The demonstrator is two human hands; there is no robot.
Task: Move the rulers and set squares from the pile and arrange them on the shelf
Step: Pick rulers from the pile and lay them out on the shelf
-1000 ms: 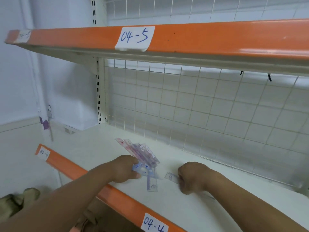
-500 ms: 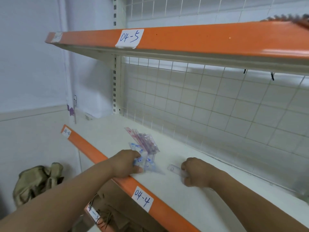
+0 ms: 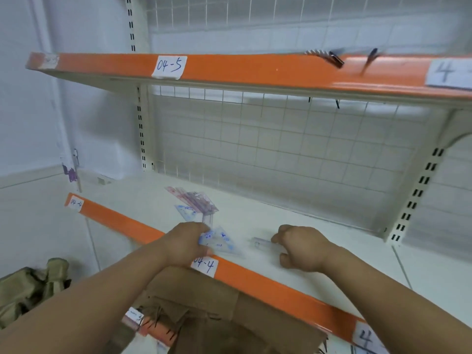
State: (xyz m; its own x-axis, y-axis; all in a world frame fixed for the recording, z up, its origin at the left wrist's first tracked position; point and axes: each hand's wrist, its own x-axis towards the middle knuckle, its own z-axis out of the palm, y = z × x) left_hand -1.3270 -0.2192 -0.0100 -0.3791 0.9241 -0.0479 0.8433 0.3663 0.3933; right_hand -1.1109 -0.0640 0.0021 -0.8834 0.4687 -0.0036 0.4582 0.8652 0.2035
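Head view: the left hand [image 3: 186, 245] grips a clear set square [image 3: 219, 241] at the front edge of the shelf [image 3: 332, 251]. The right hand [image 3: 301, 247] pinches a ruler [image 3: 263, 244] lying on it. Behind lie pink rulers [image 3: 196, 200]. The plastic looks slick and sits close to the edge — a loose grip could drop it off.

Lower shelf [image 3: 344, 254]: ruler pile [image 3: 196, 200] sits left of centre, about mid-depth, well in front of the wire grid [image 3: 281, 149] at the back. Set square [image 3: 221, 242] is in front of the pile, near the front lip, gripped by left hand [image 3: 186, 245]. Single ruler [image 3: 263, 244] lies flat just right of the set square, its right end held in right hand [image 3: 301, 247]. 04-4 label [image 3: 204, 266] is on the lip directly below left hand. Upper shelf [image 3: 255, 71] is overhead, 04-5 label [image 3: 169, 66] on its front. Cardboard box [image 3: 217, 315] is below the lip, under the left forearm. Bag [image 3: 28, 287] is far left, lower down.
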